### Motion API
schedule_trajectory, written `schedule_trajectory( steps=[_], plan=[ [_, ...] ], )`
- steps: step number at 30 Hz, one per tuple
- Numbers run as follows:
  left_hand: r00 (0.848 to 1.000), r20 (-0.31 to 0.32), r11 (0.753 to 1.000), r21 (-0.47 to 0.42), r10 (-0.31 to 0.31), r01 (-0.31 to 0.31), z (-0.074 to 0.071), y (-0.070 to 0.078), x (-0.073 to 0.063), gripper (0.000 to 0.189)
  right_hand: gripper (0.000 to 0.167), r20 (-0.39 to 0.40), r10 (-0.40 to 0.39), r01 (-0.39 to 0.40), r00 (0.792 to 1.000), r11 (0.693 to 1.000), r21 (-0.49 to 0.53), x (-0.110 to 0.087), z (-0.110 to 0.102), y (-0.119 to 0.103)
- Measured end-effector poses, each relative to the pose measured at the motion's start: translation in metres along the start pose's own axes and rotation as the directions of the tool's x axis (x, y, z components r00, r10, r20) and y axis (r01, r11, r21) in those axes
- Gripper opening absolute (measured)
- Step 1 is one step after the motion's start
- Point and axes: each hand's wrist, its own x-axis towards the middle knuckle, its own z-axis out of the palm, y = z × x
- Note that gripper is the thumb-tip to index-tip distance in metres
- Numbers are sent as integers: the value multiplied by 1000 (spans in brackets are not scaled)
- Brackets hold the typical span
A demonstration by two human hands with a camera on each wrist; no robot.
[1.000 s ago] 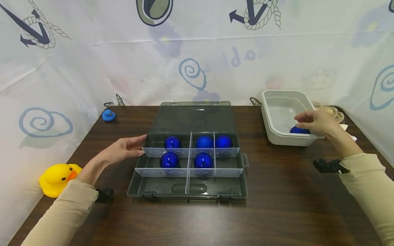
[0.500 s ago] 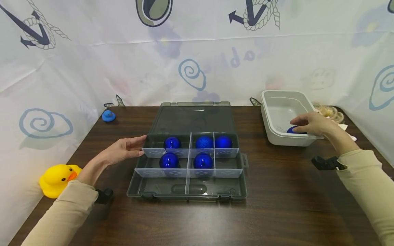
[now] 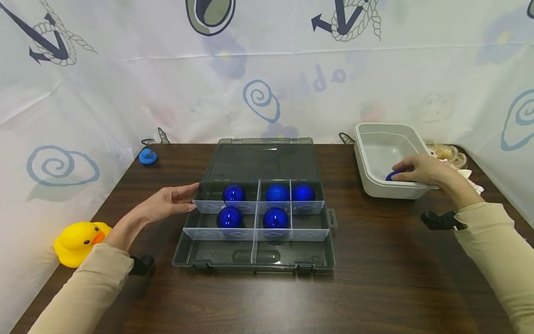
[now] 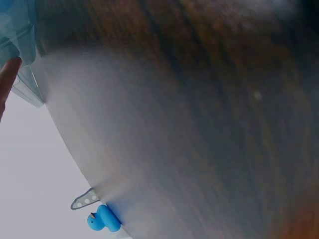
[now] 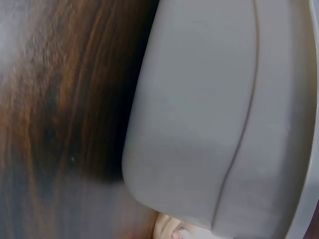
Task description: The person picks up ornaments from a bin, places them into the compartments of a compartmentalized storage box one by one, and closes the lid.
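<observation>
My right hand (image 3: 425, 169) reaches over the near rim of the white plastic tub (image 3: 367, 162). Its fingers and thumb curl round a blue bauble (image 3: 391, 176), mostly hidden behind the hand and rim. The right wrist view is filled by the outer wall of the tub (image 5: 194, 109). At the left side of a dark clear compartment box (image 3: 217, 253), my left hand (image 3: 164, 203) has its fingers extended, fingertips at the box edge. Several blue baubles (image 3: 229, 218), glossy, matte and glittery, sit in the back and middle rows. A fingertip (image 4: 9, 74) overlaps the box in the left wrist view.
The box's lid (image 3: 263, 160) lies open toward the back. A yellow rubber duck (image 3: 77, 243) is beside the left forearm, and a small blue duck (image 3: 147, 157) stands at the back left corner. Behind the tub's right side lies a blond-haired doll-like item (image 3: 450, 155).
My right hand has lowered a little into the tub and closed round the blue bauble, shifting slightly left with it. My left hand and the box have stayed put.
</observation>
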Motion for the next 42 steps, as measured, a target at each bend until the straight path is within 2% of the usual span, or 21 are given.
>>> schedule_trajectory(
  steps=[3, 5, 8, 11, 15, 18, 21, 22, 25, 29, 32, 36, 40, 42],
  plan=[
    [1000, 1, 1000, -5, -3, 3, 0, 0, 1, 70, 51, -61, 42, -37, 997, 995, 89, -2, 0, -3],
    [1000, 2, 1000, -8, -4, 4, -1, 0, 1, 70, 54, -123, 58, -35, 991, 983, 181, -3, 0, -7],
    [1000, 1, 1000, -15, -3, 3, -1, -1, 1, 70, 56, -226, 60, 10, 972, 954, 298, -6, 0, -16],
    [1000, 6, 1000, -23, -4, 4, -1, -2, 1, 70, 54, -308, 50, 70, 950, 929, 364, -8, 0, -28],
    [1000, 9, 1000, -28, 2, -2, -1, -2, 1, 70, 52, -350, 34, 124, 936, 900, 418, -10, -2, -48],
    [1000, 6, 1000, -28, 7, -7, -2, -2, 1, 70, 47, -349, -25, 200, 937, 856, 476, -12, -1, -65],
    [1000, 7, 1000, -29, 8, -7, -2, -3, 1, 69, 42, -325, -143, 301, 935, 804, 513, -14, 5, -81],
    [1000, 7, 999, -31, 8, -8, -2, -3, 1, 69, 41, -312, -184, 328, 932, 796, 509, -14, 8, -86],
    [1000, 8, 999, -35, 7, -7, -2, -4, 1, 70, 38, -251, -316, 400, 915, 795, 456, -14, 17, -99],
    [1000, 7, 1000, -31, 4, -4, -1, -4, 1, 70, 36, -125, -439, 450, 890, 797, 404, -13, 25, -114],
    [1000, 6, 1000, -25, 1, -1, -1, -4, 1, 70, 36, -48, -483, 453, 874, 777, 437, -12, 32, -124],
    [1000, 4, 1000, -28, 5, -4, -1, -4, 1, 70, 34, 12, -529, 462, 848, 750, 473, -9, 40, -132],
    [1000, 4, 1000, -30, 5, -5, -1, -4, 1, 70, 33, 57, -558, 472, 828, 748, 466, -4, 46, -139],
    [1000, 2, 1000, -31, 4, -4, -1, -4, 0, 70, 33, 69, -555, 472, 829, 759, 448, -1, 49, -142]
  ],
)
